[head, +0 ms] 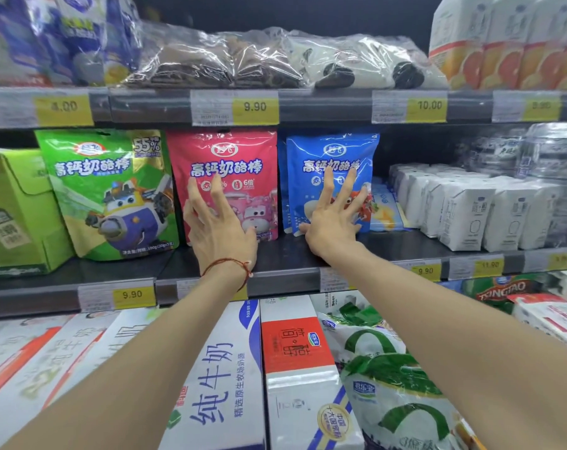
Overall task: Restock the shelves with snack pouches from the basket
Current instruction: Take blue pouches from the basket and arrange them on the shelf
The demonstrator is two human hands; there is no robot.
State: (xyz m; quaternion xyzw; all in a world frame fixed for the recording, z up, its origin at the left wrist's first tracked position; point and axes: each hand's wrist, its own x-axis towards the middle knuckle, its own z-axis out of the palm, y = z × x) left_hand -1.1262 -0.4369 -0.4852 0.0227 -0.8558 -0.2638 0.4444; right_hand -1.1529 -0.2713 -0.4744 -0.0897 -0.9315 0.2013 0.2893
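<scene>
Two hands, left (pixel 222 228) on red pouch (pixel 227 151), right (pixel 332 224) on blue pouch (pixel 334 147)

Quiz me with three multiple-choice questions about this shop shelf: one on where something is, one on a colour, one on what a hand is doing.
1. Where is the green pouch relative to the red pouch?
A) to its left
B) to its right
C) one shelf above

2. What colour is the pouch that the right hand touches?
A) green
B) blue
C) yellow

3. How are the fingers of the left hand?
A) spread straight on the red pouch
B) balled in a fist
C) wrapped round a carton

Answers:
1 A: green stands directly left of red.
2 B: its fingers lie on the blue pouch.
3 A: the spread fingers rest against the pouch front.
</scene>
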